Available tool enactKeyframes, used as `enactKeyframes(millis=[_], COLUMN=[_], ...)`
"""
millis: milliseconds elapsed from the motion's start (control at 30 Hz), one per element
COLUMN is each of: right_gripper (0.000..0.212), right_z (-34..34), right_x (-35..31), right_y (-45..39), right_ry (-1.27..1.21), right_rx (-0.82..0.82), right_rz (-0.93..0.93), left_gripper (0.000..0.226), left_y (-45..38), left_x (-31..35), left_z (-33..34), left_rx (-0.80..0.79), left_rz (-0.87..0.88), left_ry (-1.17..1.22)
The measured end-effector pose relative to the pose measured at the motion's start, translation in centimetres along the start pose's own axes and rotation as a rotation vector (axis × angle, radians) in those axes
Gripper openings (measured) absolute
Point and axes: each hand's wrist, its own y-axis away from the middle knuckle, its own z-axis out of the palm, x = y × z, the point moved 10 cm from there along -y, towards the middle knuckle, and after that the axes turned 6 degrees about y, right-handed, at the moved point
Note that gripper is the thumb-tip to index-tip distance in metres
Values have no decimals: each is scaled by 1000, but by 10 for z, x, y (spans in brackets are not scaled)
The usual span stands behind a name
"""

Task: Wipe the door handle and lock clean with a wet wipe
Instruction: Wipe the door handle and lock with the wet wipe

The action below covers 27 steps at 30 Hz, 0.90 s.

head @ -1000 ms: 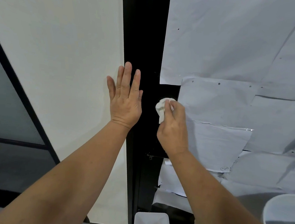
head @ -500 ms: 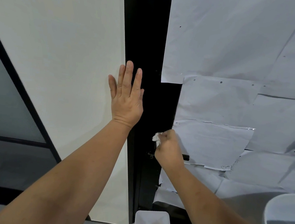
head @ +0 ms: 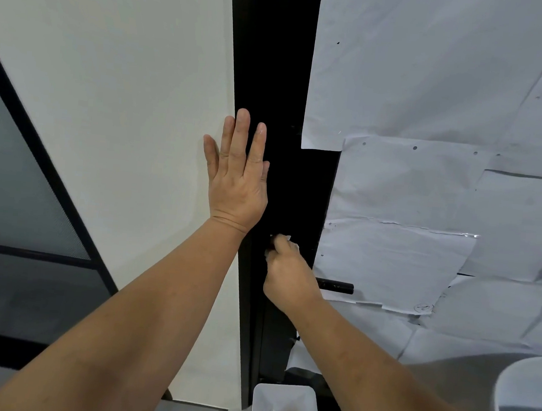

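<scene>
My right hand (head: 289,277) is closed around a white wet wipe (head: 288,239), whose edge peeks out above the knuckles. It presses against the black door stile just left of the black lever handle (head: 338,286), whose free end sticks out to the right of the hand. The lock itself is hidden behind the hand. My left hand (head: 237,176) lies flat, fingers together and pointing up, on the edge where the white wall meets the black door frame (head: 269,57).
White paper sheets (head: 428,186) cover the door's glass to the right. A small white bin (head: 286,406) with wipes and an orange pack sits on the floor below. A white round container (head: 522,391) stands at the lower right. A dark glass panel (head: 9,189) is at left.
My right hand with the wipe has moved down the door stile from well above the handle to the handle's base. My left hand has stayed flat against the frame.
</scene>
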Motion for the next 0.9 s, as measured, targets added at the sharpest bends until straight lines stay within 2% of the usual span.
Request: enactKeyframes(millis=[267, 433, 567, 667, 767, 900], right_gripper=[17, 16, 18, 28, 23, 20], right_z=[-5, -14, -23, -23, -14, 1], right_x=[-1, -3, 8, 32, 60, 80], right_y=[0, 2, -2, 8, 23, 24], right_ry=[24, 21, 23, -83, -340, -293], right_rx=[-52, -6, 32, 101, 113, 55], right_rz=[9, -7, 52, 164, 371, 542], left_gripper=[49, 49, 48, 48, 47, 45], left_y=[0, 0, 1, 2, 3, 3], left_x=[-1, -1, -1, 0, 0, 1], left_z=[1, 2, 2, 2, 2, 1], left_rx=[-16, -20, -22, -17, -14, -11], left_rz=[-6, -15, -13, -8, -10, -11], left_ry=[-5, -9, -9, -5, -6, 8])
